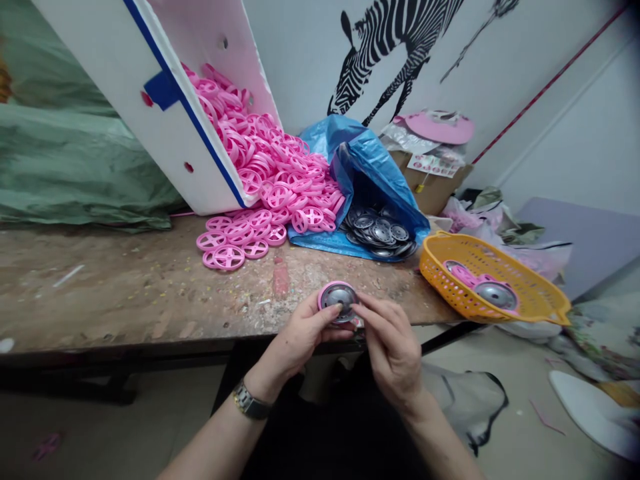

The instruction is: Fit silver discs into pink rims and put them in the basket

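Both hands (350, 333) grip wheel (339, 298); basket (525, 290) holds wheels

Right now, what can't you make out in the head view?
- Wheel: lower edge hidden behind the left hand and right hand fingers.
- Silver discs: partly covered by the blue bag.
- White box: top cut off by the frame edge.
- Cardboard box label: too small to read.

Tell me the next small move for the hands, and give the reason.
Probably press the silver cap fully into the pink wheel: both the left hand and right hand pinch the pair above the table edge, and finished pieces of the same kind lie in the orange basket.
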Available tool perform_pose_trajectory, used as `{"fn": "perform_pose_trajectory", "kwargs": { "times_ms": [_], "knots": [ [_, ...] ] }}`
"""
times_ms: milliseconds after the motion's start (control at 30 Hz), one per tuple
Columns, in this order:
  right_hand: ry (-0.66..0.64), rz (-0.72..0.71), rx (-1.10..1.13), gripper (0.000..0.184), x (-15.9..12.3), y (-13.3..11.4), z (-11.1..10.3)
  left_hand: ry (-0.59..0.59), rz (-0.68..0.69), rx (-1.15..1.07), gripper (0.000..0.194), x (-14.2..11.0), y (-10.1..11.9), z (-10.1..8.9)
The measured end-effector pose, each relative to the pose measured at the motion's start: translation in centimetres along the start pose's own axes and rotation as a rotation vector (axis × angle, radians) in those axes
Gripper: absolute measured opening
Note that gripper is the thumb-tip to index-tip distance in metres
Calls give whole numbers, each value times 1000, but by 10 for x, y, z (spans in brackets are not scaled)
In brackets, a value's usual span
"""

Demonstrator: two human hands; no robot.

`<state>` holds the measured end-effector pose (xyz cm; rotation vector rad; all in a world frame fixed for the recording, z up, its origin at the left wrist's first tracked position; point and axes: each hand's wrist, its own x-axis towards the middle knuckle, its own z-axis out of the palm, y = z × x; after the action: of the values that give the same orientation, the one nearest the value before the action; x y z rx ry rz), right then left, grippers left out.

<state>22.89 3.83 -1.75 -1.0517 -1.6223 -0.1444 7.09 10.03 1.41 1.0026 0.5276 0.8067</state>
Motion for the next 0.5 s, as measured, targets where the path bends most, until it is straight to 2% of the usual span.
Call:
{"fn": "perform_pose_trajectory", "kwargs": {
  "times_ms": [100, 167, 233, 333, 500],
  "knots": [
    [53, 288, 160, 44, -2, 2, 0, -27, 19, 107, 39, -1, -2, -1],
    [2, 489, 304, 44, -1, 4, 0, -57, 42, 196, 37, -1, -3, 0],
    [-79, 623, 417, 41, 2, 5, 0, -81, 71, 288, 33, -2, -5, 0],
    [-122, 714, 483, 30, 8, 4, 0, -77, 125, 455, 33, -3, -7, 0],
    [-87, 775, 538, 25, 13, 0, -2, -51, 208, 714, 39, -4, -8, -1]
  ]
}}
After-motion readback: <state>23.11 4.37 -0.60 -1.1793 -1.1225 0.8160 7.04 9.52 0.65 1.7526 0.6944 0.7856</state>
